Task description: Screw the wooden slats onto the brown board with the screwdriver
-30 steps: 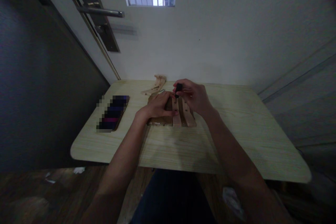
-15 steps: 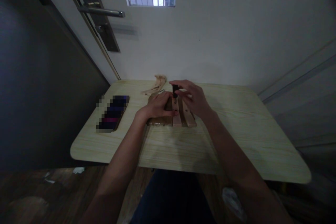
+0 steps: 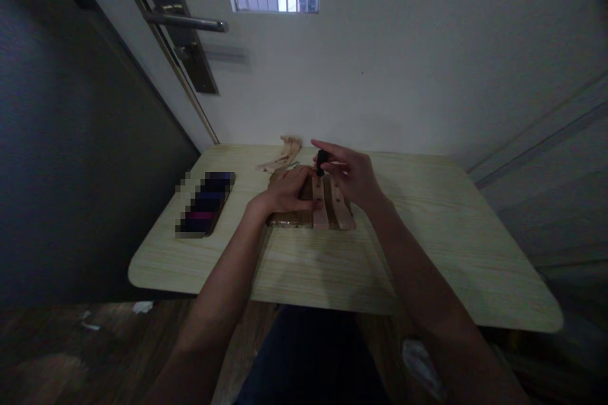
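Observation:
A flat brown board (image 3: 291,223), glossy as if wrapped in tape, lies on the table with two pale beige strips (image 3: 321,219) along its right part. Dark spots or holes mark the strips. My left hand (image 3: 285,193) rests flat on the board, fingers spread, its thumb across the left strip. Between thumb and fingers of my right hand (image 3: 352,172) is a small black-handled tool (image 3: 322,159), upright with a slight tilt, its lower end at the far part of that strip. The tip is too small to make out. My right index finger is raised off the handle.
A curled beige piece (image 3: 287,150) with dark spots lies behind the board. At the left, a phone (image 3: 209,202), partly pixelated, lies on the pale wood-grain table (image 3: 437,234). A white door with a metal handle (image 3: 190,22) stands directly behind the table.
My right index finger has lifted from the top of the black handle, and the handle now leans slightly to the right. My left hand stays where it was.

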Demonstrator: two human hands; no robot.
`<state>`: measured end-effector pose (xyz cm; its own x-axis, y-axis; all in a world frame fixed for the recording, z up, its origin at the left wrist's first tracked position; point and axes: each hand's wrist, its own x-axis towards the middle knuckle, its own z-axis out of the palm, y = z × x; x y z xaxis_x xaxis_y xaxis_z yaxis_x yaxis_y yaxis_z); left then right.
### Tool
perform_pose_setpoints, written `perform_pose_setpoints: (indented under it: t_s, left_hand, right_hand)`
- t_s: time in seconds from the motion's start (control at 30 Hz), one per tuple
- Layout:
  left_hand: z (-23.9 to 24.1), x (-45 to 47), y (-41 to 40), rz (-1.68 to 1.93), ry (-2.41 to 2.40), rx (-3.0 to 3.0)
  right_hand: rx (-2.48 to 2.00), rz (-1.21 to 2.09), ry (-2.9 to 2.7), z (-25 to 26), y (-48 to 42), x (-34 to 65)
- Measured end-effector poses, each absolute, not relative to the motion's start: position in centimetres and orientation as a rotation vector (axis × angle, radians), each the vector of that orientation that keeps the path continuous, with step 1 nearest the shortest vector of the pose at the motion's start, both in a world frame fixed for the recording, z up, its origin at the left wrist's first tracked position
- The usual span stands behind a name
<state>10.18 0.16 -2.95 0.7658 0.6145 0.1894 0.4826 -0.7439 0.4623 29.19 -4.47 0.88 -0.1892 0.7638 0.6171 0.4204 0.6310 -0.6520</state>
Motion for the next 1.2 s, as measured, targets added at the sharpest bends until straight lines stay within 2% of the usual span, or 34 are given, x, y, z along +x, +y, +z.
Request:
perform_pose_setpoints:
  t_s: [0.47,0.8,1.07,1.2]
  left_hand:
    - [-2.7,10.4,0.1,0.45,0.862,2.566]
    - [-2.9,10.2,0.1,0.48,0.831,2.539]
    - [-2.6,10.3,0.0,0.443,0.852,2.559]
    - [-2.5,10.4,-0.1,0.451,0.866,2.557]
  right_hand:
    - [-1.119,0.234,-1.609,0.5,-4.9,27.4]
    - [-0.876,0.465,-1.878,1.1,-4.9,28.8]
    - [-0.79,0.675,-1.777,0.7,-4.4,29.4]
    - [-0.831,0.674,-1.694,0.6,-4.2,29.0]
